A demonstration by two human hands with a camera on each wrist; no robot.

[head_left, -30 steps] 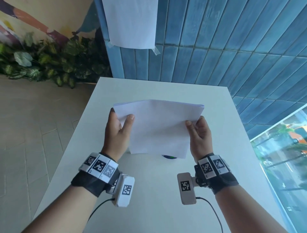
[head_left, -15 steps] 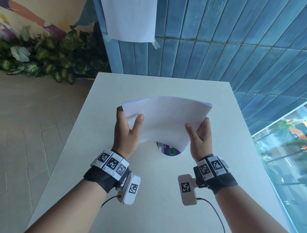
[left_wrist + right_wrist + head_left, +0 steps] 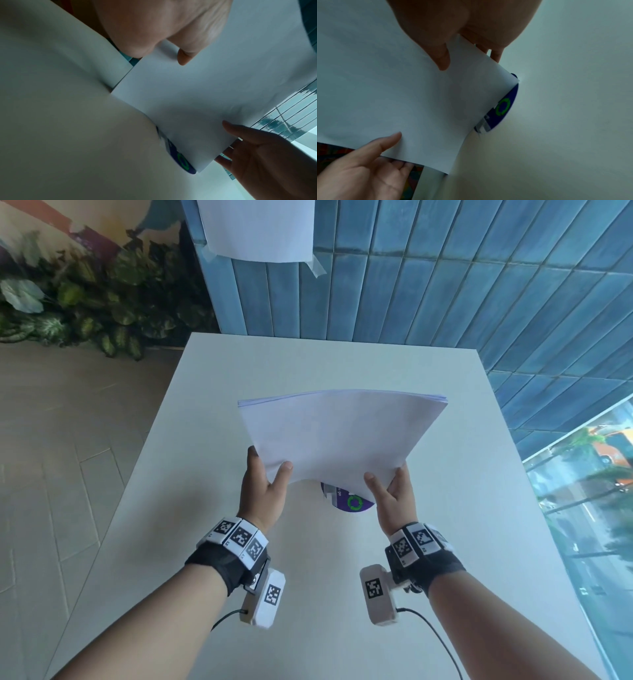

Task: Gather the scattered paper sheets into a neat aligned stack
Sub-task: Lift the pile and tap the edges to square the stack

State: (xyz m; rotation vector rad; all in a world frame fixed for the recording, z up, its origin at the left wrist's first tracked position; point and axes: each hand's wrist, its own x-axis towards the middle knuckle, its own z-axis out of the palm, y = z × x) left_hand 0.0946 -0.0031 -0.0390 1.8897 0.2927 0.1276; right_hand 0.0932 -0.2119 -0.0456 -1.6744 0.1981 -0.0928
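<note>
A stack of white paper sheets (image 3: pixel 339 436) stands tilted on its near edge over the white table (image 3: pixel 308 364), its far edges nearly flush. My left hand (image 3: pixel 263 487) pinches the stack's near left side, thumb on top and fingers behind. My right hand (image 3: pixel 390 491) pinches the near right side the same way. In the left wrist view the paper sheets (image 3: pixel 214 88) fill the middle, my left thumb (image 3: pixel 184 58) on them. The right wrist view shows the paper sheets (image 3: pixel 393 94) under my right thumb (image 3: pixel 442 60).
A purple round sticker with a green ring (image 3: pixel 349 501) lies on the table under the stack's near edge. A white sheet (image 3: pixel 260 227) is taped to the blue tiled wall beyond the table. Plants (image 3: pixel 85 302) and tiled floor lie to the left.
Both hands have slid down toward the stack's near edge and the stack has tipped up steeper. More of the purple sticker shows beneath it.
</note>
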